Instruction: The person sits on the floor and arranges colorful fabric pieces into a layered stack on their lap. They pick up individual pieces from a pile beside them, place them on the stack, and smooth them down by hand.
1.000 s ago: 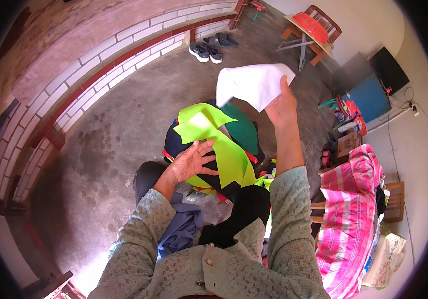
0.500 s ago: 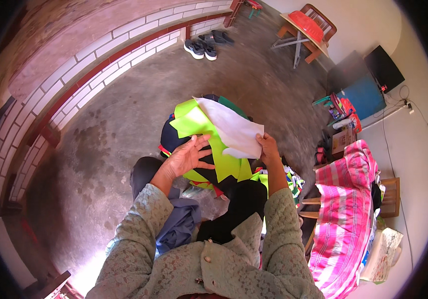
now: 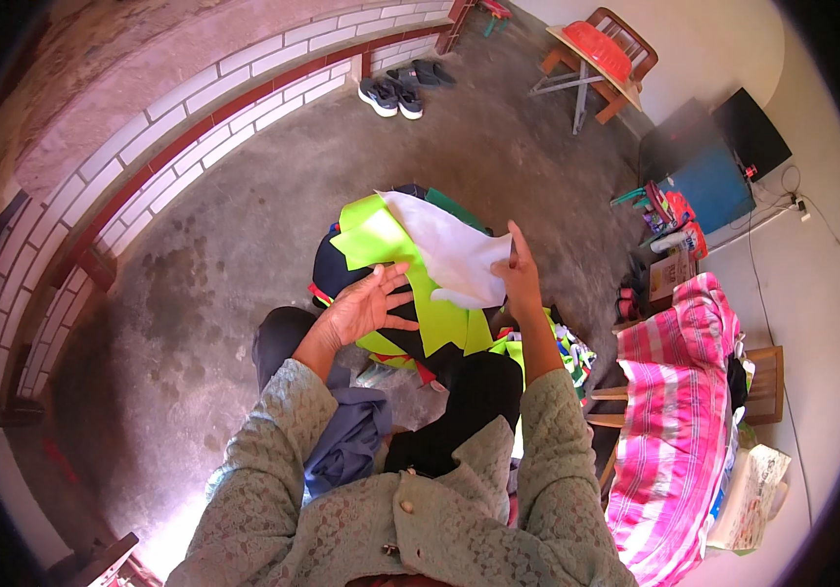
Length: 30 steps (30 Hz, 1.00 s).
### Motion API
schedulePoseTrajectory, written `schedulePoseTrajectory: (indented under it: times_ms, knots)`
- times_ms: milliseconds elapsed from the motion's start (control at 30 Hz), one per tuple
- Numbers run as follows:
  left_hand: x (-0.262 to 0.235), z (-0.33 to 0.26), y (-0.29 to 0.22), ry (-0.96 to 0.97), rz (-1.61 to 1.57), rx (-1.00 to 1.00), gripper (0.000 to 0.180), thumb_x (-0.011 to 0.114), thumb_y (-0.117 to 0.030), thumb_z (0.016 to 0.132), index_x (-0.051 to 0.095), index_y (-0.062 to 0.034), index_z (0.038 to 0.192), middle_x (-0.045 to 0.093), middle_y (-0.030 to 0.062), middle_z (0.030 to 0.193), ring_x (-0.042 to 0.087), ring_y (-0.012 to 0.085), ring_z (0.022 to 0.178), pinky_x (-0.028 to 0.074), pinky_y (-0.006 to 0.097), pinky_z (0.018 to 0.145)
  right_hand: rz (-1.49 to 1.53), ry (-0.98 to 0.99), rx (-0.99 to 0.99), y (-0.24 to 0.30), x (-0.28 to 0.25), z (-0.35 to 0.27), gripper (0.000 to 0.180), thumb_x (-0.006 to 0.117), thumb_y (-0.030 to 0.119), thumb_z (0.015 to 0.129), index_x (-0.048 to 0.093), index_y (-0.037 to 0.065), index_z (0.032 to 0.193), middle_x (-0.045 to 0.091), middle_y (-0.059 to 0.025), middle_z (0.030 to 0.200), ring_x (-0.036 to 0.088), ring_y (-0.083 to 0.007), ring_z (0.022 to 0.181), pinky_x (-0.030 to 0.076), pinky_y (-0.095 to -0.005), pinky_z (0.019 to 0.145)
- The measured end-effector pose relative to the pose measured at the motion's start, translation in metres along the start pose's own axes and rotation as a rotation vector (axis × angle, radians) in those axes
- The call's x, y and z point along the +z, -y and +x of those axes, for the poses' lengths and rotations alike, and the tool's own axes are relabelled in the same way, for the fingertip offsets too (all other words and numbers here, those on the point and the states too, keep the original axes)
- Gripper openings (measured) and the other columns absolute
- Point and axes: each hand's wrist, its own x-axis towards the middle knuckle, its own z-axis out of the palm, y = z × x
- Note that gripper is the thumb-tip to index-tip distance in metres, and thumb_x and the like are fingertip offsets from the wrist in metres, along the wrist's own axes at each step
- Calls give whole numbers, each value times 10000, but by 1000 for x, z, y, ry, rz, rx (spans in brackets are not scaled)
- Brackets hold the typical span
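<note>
A white cloth piece [image 3: 454, 249] lies slantwise over a neon yellow-green cloth piece [image 3: 371, 233], both on top of a heap of dark fabric [image 3: 334, 266] in front of my knees. My right hand [image 3: 523, 282] grips the white piece at its right edge; the index finger points up and the thumb lies at the cloth's edge. The other fingers are partly hidden. My left hand [image 3: 366, 305] is open, palm turned up and fingers spread, beside the lower left of the yellow-green piece, holding nothing.
Colourful scraps [image 3: 571, 352] lie right of the heap. A pink checked cloth [image 3: 669, 411] covers furniture at the right. Dark shoes [image 3: 390, 95] stand by the low brick wall [image 3: 185, 117]. A red basin [image 3: 598, 51] sits on a folding table at the back right.
My right hand has shifted slightly left and its index finger has straightened upward. The right corner of the white cloth has bent inward. My left hand stays nearly still.
</note>
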Motion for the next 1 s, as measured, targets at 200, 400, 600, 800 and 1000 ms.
schedulePoseTrajectory:
  times_ms: [200,400,600,800,1000]
  knots:
    - [0,-1,0,-12,-14,-5,598,464,-449,942,341,-56,1376,321,98,1452,358,325,1304,452,591,899,-96,138,-193,46,38,36,435,499,-98,803,652,115,1149,608,-14,1096,538,-104,874,411,-192,773]
    - [2,-2,-2,-14,-10,-4,610,487,-441,934,336,-52,1379,324,114,1447,353,326,1308,459,578,897,-6,19,-126,38,24,44,425,501,-103,815,643,107,1156,605,-14,1107,549,-117,906,425,-215,791]
    - [4,-1,-2,-21,-7,-9,622,498,-451,926,337,-59,1380,336,117,1435,345,327,1312,455,577,902,-534,-166,-12,-43,-27,18,334,510,1,780,684,65,1058,677,-132,958,628,-179,833,476,-273,766]
    - [5,-1,-3,-22,-8,-11,597,511,-455,918,376,-76,1358,344,113,1429,350,331,1308,447,588,904,-635,-157,16,-53,-35,0,328,573,78,772,684,128,1077,668,-186,956,648,-227,813,493,-313,751]
    - [6,0,-3,-26,-21,-6,562,515,-431,923,396,-76,1343,354,111,1420,367,331,1296,448,588,901,-883,-83,-50,-40,-27,-7,330,632,168,789,653,147,1118,583,-213,1143,604,-312,957,476,-375,825]
